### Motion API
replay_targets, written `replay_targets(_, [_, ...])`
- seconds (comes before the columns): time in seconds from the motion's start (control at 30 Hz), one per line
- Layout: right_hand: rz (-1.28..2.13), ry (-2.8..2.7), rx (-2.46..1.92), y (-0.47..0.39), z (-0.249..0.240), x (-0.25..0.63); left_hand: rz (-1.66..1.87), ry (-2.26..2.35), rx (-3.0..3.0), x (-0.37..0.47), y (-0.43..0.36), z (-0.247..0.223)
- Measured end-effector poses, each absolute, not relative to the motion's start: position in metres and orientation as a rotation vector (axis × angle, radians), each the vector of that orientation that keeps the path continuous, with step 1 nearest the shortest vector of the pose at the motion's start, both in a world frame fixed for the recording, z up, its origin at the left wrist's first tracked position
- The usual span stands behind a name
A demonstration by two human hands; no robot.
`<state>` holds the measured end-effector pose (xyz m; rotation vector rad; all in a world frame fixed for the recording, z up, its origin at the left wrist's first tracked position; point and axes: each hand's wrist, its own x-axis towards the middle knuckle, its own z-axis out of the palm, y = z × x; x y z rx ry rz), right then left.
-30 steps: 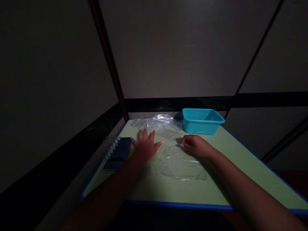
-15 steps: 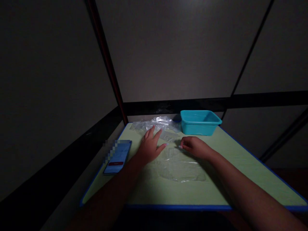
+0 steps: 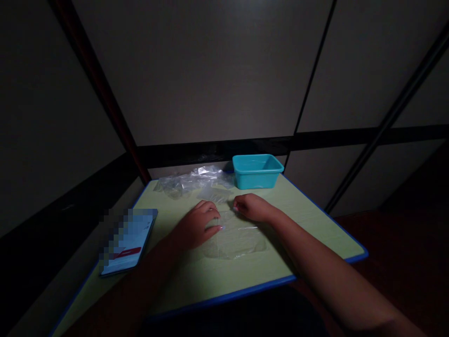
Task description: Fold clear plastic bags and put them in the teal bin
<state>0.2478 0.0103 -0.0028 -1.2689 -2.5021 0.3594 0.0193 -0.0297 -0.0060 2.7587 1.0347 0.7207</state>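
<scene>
A clear plastic bag (image 3: pixel 238 241) lies flat on the light green table (image 3: pixel 206 285) in front of me. My left hand (image 3: pixel 199 224) is over the bag's left edge, its thumb and fingers curved and apart, with nothing seen between them. My right hand (image 3: pixel 250 207) is at the bag's far edge, its fingers pinched together at a corner of the clear plastic. Beyond my hands, more crumpled clear plastic (image 3: pixel 196 180) is spread near the back edge, and a flat clear piece (image 3: pixel 213 194) lies just in front of it.
A turquoise basket (image 3: pixel 257 179) stands at the back right of the table. On the left lies a phone (image 3: pixel 135 243) with its screen lit, partly pixelated. The table has a blue edge, and a panelled wall rises behind it.
The view has turned to the right and tilted. My left hand has drawn back toward me and its fingers have curled in. My right hand stays pinched at the bag.
</scene>
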Motion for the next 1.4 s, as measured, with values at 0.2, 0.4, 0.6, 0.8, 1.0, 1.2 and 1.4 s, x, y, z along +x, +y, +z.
replay_targets(0.2, [0.385, -2.496, -1.297, 0.011, -0.001, 0.250, 0.828, 1.193, 2.709, 0.016, -0.029, 0.004])
replay_targets(0.4, [0.290, -2.534, -1.467, 0.007, 0.004, 0.249, 0.603, 1.220, 2.713, 0.015, -0.027, -0.001])
replay_targets(0.6, [0.272, -2.642, -1.440, 0.007, 0.002, 0.249, 0.472, 1.171, 2.677, 0.017, -0.029, -0.007])
replay_targets(0.8, [0.295, -2.642, -1.458, 0.009, -0.001, 0.251, 0.408, 1.178, 2.672, 0.018, -0.030, -0.007])
replay_targets(1.0, [0.307, -2.592, -1.502, 0.015, -0.002, 0.253, 0.431, 1.130, 2.684, 0.018, -0.031, -0.006])
replay_targets(1.2, [0.282, -2.493, -1.572, 0.018, -0.005, 0.254, 0.486, 1.121, 2.635, 0.018, -0.030, -0.007])
replay_targets(1.4, [0.290, -2.432, -1.505, 0.017, -0.003, 0.255, 0.675, 1.311, 2.489, 0.015, -0.030, -0.003])
